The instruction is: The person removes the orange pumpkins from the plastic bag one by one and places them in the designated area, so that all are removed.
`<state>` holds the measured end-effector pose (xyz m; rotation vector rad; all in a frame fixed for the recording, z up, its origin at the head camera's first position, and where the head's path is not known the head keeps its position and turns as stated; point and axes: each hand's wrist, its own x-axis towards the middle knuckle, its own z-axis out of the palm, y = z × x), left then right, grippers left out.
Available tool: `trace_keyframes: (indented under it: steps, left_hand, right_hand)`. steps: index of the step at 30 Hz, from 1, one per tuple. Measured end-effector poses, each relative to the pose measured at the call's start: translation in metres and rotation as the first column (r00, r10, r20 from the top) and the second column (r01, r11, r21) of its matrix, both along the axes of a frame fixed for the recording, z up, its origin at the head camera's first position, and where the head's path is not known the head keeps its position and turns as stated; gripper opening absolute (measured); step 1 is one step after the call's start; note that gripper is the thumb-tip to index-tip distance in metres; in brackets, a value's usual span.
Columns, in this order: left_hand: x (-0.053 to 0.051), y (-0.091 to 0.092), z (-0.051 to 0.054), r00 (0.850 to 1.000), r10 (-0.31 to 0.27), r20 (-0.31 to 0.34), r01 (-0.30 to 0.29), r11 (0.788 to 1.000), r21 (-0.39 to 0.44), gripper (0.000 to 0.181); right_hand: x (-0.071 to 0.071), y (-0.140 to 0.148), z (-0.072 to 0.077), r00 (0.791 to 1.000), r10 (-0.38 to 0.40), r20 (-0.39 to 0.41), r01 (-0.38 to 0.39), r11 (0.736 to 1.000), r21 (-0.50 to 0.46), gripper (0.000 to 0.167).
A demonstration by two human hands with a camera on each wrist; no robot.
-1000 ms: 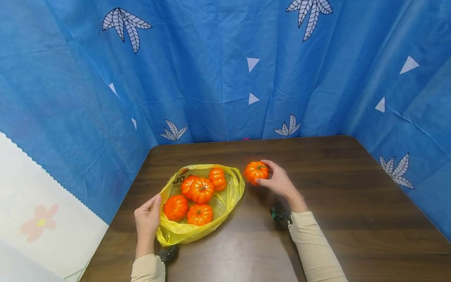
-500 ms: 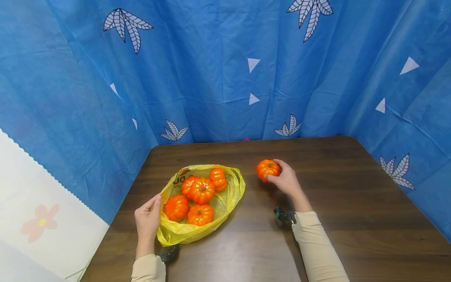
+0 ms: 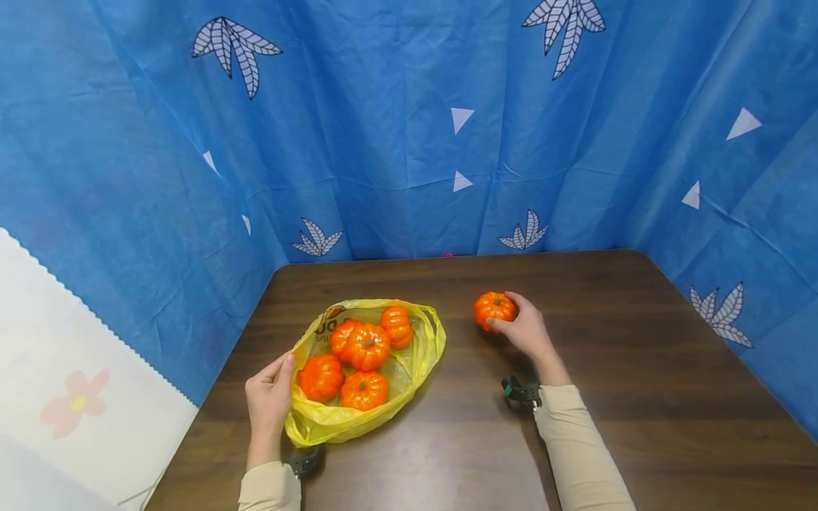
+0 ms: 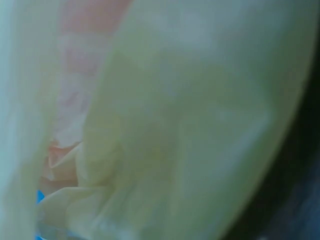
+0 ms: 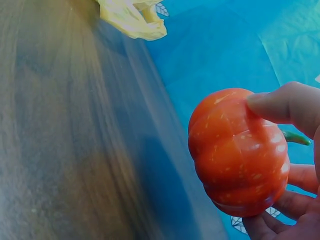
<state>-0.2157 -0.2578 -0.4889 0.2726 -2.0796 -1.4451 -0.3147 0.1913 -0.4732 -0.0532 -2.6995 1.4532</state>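
My right hand (image 3: 529,332) grips a small orange pumpkin (image 3: 495,311) with a green stem, to the right of the bag. In the right wrist view the thumb and fingers clasp this pumpkin (image 5: 239,152) from either side. With thumb and fingers my left hand (image 3: 269,394) pinches the left rim of a yellow plastic bag (image 3: 418,369). Inside the bag lie several more orange pumpkins, one (image 3: 321,378) near my left hand and another (image 3: 396,327) at the far right. The yellow film (image 4: 165,125) fills most of the left wrist view and hides the fingers there.
A dark wooden table (image 3: 460,454) carries the bag. A blue curtain (image 3: 396,142) with leaf prints hangs behind and along the sides. White cloth (image 3: 128,397) with a pale flower covers the left. Black straps (image 3: 308,460) are on both wrists.
My right hand has moved to the right with the pumpkin, away from the bag's edge, and slowed in the last half second. The left hand and the bag have stayed in place.
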Motion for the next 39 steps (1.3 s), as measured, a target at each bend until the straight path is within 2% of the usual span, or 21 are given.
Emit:
trace_keyframes:
  steps: [8,18,33,39]
  left_hand:
    - [0.002,0.0,0.003,1.0,-0.015,0.01,0.015,1.0,0.01,0.028]
    - [0.002,0.001,0.003,1.0,-0.022,0.008,0.022,1.0,0.014,0.028]
    - [0.002,0.0,0.004,1.0,-0.017,0.025,0.016,1.0,0.016,0.028]
    - [0.001,0.0,0.002,0.999,-0.026,0.027,0.025,0.999,0.032,0.028]
  right_hand:
    - [-0.001,0.002,-0.006,1.0,-0.012,0.013,0.012,1.0,-0.006,0.074]
    - [0.0,0.002,-0.01,0.996,-0.027,0.083,0.028,1.0,-0.005,0.075]
    - [-0.002,0.004,-0.01,0.996,-0.008,0.094,0.006,1.0,0.023,0.078]
    - [-0.003,0.005,-0.009,0.997,0.016,0.073,-0.019,0.999,0.039,0.082]
